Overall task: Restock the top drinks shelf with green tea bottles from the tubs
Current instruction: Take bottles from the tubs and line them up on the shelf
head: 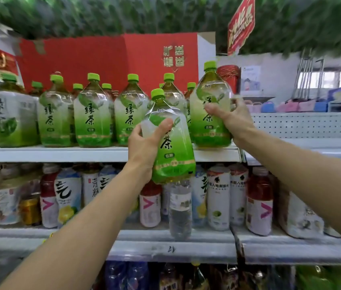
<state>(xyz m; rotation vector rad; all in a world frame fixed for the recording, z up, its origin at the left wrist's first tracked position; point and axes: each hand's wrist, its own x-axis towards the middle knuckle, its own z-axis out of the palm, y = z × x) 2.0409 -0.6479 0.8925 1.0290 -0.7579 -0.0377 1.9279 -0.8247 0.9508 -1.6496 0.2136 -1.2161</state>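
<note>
While both arms reach up, the top shelf (60,152) carries a row of green tea bottles (93,114) that runs from its left end toward its right end, all upright with green caps, and more bottles stand behind them. A red carton (106,57) stands at the back of this shelf. Near the middle, the left hand (144,143) holds one green tea bottle (170,139) in front of the shelf's front edge; the thumb lies over the label and the other fingers curl around its left side. This bottle is tilted a little and its base hangs below the shelf edge, not resting on it. To the right, the right hand (231,118) grips a second bottle (209,109) that stands at the right end of the top shelf, thumb on the front and fingers wrapped behind. Below, the second shelf (165,237) holds mixed drinks (218,197).
</note>
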